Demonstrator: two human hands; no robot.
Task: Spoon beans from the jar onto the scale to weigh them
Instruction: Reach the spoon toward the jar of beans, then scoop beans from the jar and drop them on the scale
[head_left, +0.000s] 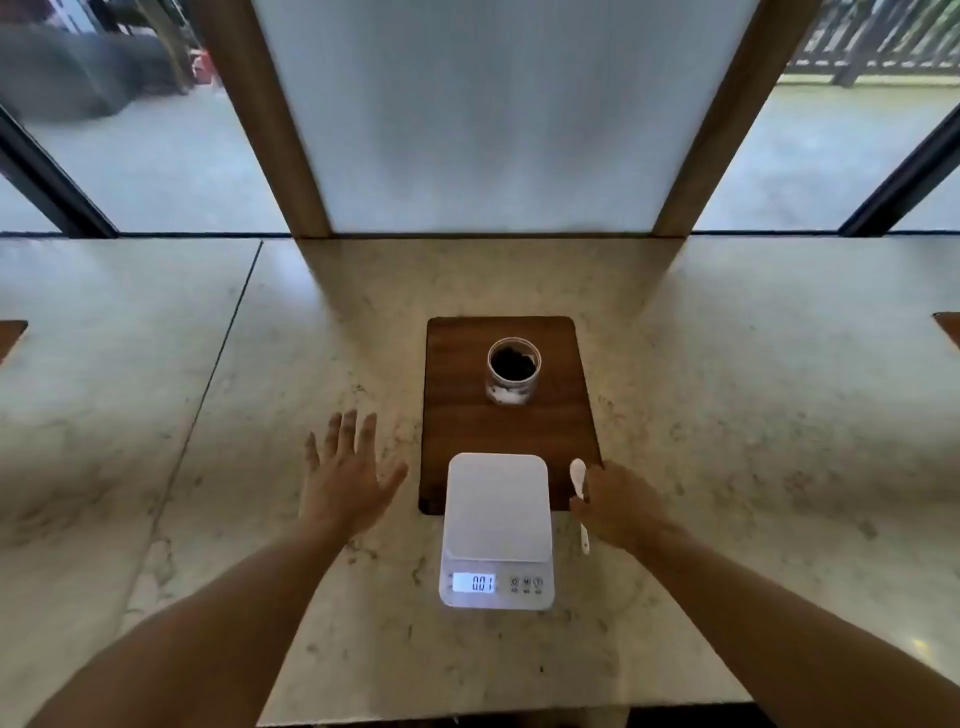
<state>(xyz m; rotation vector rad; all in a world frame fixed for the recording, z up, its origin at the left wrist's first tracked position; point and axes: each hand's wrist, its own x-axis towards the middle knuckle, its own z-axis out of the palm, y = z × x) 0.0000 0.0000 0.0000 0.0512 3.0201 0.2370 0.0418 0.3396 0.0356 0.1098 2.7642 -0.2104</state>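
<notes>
An open glass jar (513, 378) with dark beans inside stands on a dark wooden board (457, 415). A white digital scale (497, 525) lies in front of the jar, overlapping the board's near edge; its platform is bare and the display reads 0.01. A white spoon (578, 474) lies just right of the scale, bowl pointing away from me. My right hand (621, 501) rests on the spoon's handle, fingers curled over it. My left hand (349, 475) hovers flat over the counter left of the board, fingers spread, holding nothing.
The marble counter (260, 405) runs wide to both sides, with a seam line on the left. A frosted panel with wooden posts (498, 130) rises behind the board. Corners of other wooden boards (10, 335) show at the far left and far right edges.
</notes>
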